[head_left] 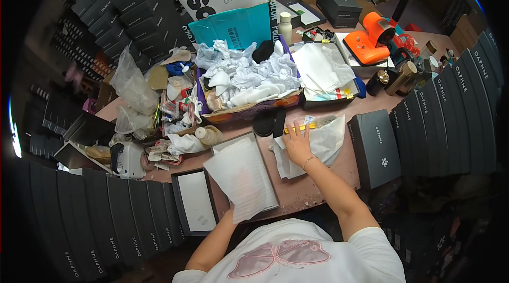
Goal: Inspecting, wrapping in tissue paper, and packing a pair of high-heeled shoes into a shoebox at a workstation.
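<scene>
My right hand (298,146) reaches over a crumpled white sheet (330,142) on the table. Its fingers are spread, with the tips at a yellow-handled tool (308,126), perhaps a brush; I cannot tell whether they grip it. To the left lies an open shallow box (268,190). A thin white wrapping sheet (233,171) covers much of it and hangs over its near edge. My left hand (231,216) is at that near edge, its fingers hidden by the sheet. Beyond the right hand is a round black container (263,124).
Dark shoe boxes (132,214) stand in rows at left and right (456,108). A purple-edged box (249,112) of crumpled paper fills the back centre. An orange device (371,44) stands back right. One dark box (377,148) stands beside the white sheet; an open box lid (196,198) lies left.
</scene>
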Available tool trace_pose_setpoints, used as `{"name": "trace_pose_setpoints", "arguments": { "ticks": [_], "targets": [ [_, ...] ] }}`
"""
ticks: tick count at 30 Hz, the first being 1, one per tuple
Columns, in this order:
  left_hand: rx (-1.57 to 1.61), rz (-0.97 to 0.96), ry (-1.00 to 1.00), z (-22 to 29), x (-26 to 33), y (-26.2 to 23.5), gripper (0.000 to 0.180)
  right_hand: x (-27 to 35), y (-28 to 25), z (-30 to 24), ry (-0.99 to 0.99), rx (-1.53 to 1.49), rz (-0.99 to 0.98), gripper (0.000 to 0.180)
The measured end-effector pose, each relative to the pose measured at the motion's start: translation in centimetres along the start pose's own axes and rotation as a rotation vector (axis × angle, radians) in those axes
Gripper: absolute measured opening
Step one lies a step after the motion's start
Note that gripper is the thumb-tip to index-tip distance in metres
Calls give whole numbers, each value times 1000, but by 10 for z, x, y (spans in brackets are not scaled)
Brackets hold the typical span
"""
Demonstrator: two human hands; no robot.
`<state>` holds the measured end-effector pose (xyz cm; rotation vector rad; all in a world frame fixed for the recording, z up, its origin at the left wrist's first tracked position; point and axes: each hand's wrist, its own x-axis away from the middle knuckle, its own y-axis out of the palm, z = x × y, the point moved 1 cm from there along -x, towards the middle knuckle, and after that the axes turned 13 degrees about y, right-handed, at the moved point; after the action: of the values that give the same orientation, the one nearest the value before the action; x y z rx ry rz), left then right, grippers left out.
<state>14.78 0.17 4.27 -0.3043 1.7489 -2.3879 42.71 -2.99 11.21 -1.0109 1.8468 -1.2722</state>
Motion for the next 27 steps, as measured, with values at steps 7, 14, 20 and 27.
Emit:
{"name": "trace_pose_setpoints", "arguments": {
  "ticks": [7, 14, 20, 27],
  "targets": [
    [57, 108, 109, 62, -70, -56, 45, 37, -47, 89, 442, -808, 239, 18],
    [990, -112, -52, 38, -140, -1, 62, 54, -161, 70, 275, -1422, 179, 28],
    [2452, 38, -9, 102, -94, -86, 54, 93, -154, -84, -102, -1630, -120, 25],
    [1423, 546, -368, 65, 56, -40, 48, 127, -92, -126, -300, -1543, -1357, 30]
  ]
}}
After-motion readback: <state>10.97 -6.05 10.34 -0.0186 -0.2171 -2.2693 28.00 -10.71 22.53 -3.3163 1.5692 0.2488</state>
